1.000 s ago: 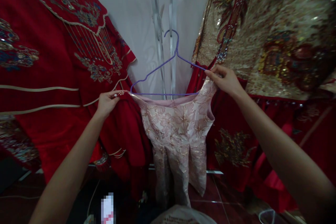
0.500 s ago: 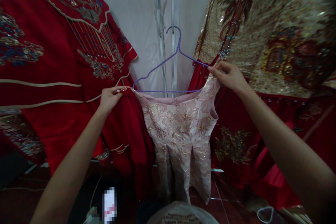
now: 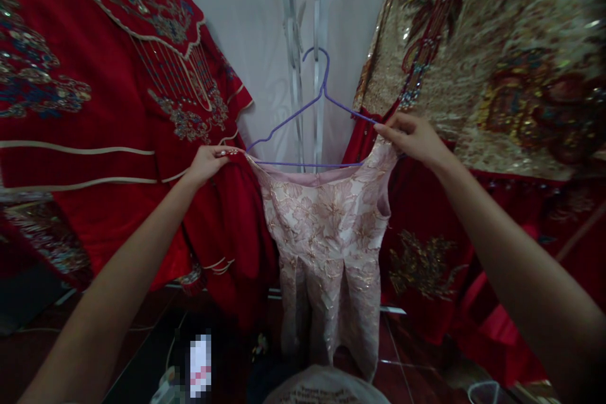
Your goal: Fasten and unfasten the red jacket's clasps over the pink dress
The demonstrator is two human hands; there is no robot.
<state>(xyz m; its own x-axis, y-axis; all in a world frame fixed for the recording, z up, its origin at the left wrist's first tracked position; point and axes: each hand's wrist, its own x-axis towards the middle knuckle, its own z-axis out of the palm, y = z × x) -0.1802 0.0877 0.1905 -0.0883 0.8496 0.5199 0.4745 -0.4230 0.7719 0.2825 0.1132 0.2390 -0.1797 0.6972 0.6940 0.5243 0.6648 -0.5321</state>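
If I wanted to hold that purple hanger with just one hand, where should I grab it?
Probably by the neck just under the hook, coming from the front. The purple hanger has bare sloping wires meeting there, above the pink dress. The left hand and right hand pinch the dress at the hanger's two ends, so the middle is free.

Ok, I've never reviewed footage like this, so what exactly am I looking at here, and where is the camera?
The camera sits on a person's head and looks forward and down, so the two bare arms reaching in belong to that person. The left hand pinches one shoulder of a pale pink dress, and the right hand pinches the other shoulder. The dress hangs on a purple wire hanger. To the left hangs a red embroidered garment, to the right a gold sequinned garment. Behind is a white wall; below is a dark tiled floor.
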